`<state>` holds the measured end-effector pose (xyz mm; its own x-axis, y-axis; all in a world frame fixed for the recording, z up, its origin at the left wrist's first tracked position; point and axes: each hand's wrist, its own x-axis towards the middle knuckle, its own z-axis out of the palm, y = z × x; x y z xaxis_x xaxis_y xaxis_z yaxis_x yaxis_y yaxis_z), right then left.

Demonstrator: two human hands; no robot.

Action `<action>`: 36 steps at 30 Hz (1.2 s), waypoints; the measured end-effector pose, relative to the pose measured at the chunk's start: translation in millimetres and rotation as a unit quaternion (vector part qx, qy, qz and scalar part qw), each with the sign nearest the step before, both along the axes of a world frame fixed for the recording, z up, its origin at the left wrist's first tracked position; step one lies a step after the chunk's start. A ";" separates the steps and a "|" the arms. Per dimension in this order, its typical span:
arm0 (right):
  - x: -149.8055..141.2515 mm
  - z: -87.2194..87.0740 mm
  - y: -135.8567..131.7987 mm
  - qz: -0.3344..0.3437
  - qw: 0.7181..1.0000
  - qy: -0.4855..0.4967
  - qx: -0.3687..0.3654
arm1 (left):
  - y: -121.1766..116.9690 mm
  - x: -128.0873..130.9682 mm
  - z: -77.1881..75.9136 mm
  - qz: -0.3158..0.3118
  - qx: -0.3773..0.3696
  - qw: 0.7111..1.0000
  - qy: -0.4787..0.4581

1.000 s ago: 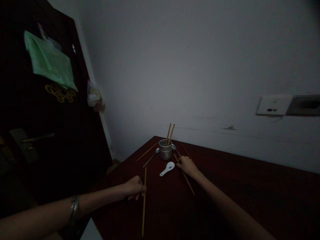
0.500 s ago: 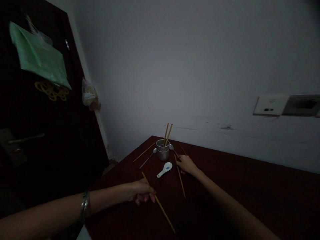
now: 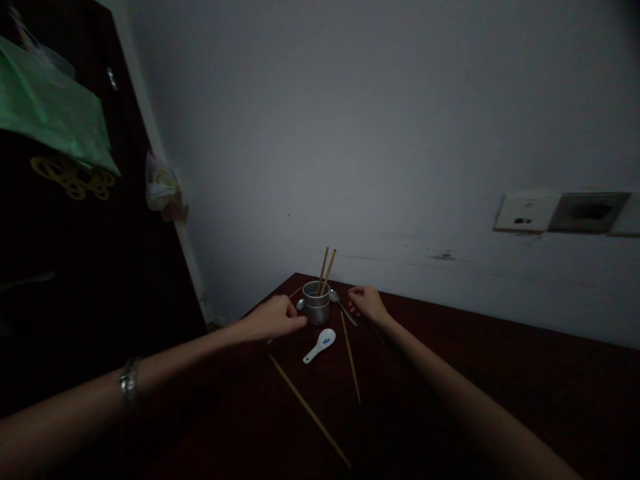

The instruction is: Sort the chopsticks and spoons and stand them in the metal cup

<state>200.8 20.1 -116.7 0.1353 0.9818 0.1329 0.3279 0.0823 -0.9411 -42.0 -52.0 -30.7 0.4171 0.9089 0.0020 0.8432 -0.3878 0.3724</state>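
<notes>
My left hand (image 3: 275, 316) lies across the left metal spoon (image 3: 301, 305) and a chopstick (image 3: 295, 292), just left of a metal cup (image 3: 317, 310). Its fingers are curled, and what they hold, if anything, is hidden. Right of the cup, my right hand (image 3: 366, 303) has its fingers closed over a dark chopstick (image 3: 376, 332), whose lower end shows under the wrist. Next to these fingers lies a second metal spoon (image 3: 346, 312). Two light chopsticks (image 3: 327, 270) stand in the cup. A white ceramic spoon (image 3: 321, 344) rests in front of it.
One loose chopstick (image 3: 310, 410) lies slanted at the front of the dark red table (image 3: 425, 373), another chopstick (image 3: 351, 360) farther right. The wall (image 3: 390, 147) borders the table's back, with sockets (image 3: 526, 213) at right. A door with a green cloth (image 3: 53, 107) stands left.
My left hand has turned the front chopstick aslant, let go and moved up beside the cup. My right hand has left the right-hand light chopstick and moved back to the dark one.
</notes>
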 end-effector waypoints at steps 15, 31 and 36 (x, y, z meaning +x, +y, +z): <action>-34.7 34.1 75.4 -0.053 0.993 -0.105 0.001 | 164.1 49.2 -19.3 0.029 0.123 0.991 -0.049; -43.4 31.6 70.1 -0.041 0.992 -0.113 0.043 | 180.3 79.8 -36.3 -0.003 0.035 0.985 -0.169; -44.2 37.8 66.2 -0.029 0.995 -0.066 0.064 | 177.3 79.2 -29.9 0.024 0.033 0.976 -0.213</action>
